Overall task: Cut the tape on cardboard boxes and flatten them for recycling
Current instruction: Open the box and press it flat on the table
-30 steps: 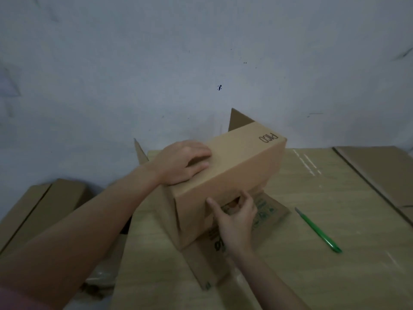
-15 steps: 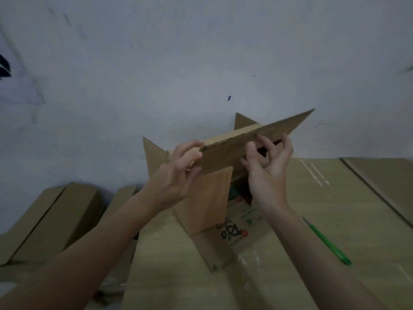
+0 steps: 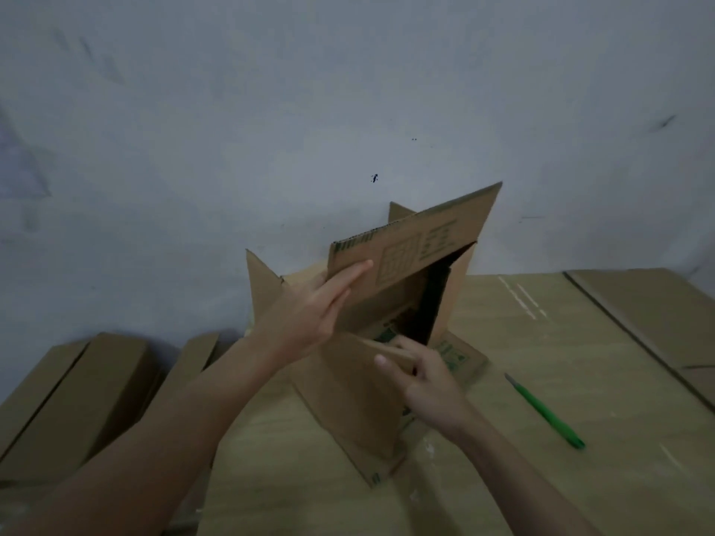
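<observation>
Biggest thing here is the wall, plain grey-white with a few dark scuffs and one little black speck near the middle. Below it sits a pale wood-grain table, smooth, with some whitish scrape marks toward 1 o'clock.

The cardboard box stands dead center on the table, plain brown corrugated stuff, open end facing us so you look into a dark inside. Its flaps are splayed out, the upper one raised with the ridged cut edge showing and faded green print on it.

At 9 o'clock, off the table edge, there's a stack of flattened cardboard, and another flat sheet lies at 3 o'clock on the tabletop.

Left hand has its fingers straight, pressed flat against the raised flap. Right hand is lower, fingers curled over the edge of the near flap, thumb on the other side, gripping it.

Smallest: a thin green utility knife lying loose on the table at 4 o'clock, well apart from the box.
</observation>
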Motion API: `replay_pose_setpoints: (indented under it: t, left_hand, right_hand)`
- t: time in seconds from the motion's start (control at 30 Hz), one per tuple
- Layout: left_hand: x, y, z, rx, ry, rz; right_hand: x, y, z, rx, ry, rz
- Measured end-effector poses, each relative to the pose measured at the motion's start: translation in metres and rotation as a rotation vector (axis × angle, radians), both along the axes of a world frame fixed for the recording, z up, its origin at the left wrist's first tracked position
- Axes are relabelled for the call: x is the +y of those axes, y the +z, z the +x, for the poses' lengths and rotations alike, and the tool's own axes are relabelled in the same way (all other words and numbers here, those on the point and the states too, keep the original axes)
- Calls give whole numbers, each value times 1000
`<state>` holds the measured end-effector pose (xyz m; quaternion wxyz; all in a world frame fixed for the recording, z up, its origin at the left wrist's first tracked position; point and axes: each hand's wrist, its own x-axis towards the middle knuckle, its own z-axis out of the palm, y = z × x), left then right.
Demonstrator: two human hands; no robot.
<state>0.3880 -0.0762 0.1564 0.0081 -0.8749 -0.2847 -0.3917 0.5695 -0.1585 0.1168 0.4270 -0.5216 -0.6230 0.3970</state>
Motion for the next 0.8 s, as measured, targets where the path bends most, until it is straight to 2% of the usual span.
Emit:
replay_pose_setpoints:
  t: [0.13, 0.23, 0.4, 0.53, 0.57, 0.7, 0.8]
  left_hand:
    - [-20, 15, 31, -16, -154, 132]
    - [-33, 21, 58, 18, -232, 176]
    - [-35, 2, 99, 89, -134, 48]
    - [-38, -15, 130, 179, -128, 100]
    - [-38, -17, 136, 187, -128, 122]
    - [-34, -15, 139, 84, -241, 116]
    - [-28, -18, 116, -83, -397, -47]
  right_hand:
    - [-14, 16, 50, 128, 81, -192]
    - [-21, 22, 87, 162, 49, -329]
    - [-33, 39, 123, -12, -61, -412]
    - [-6, 78, 132, 301, -284, -293]
    - [7, 92, 133, 313, -351, -282]
    - [46, 122, 127, 83, -480, -279]
    - [56, 118, 133, 12, -517, -313]
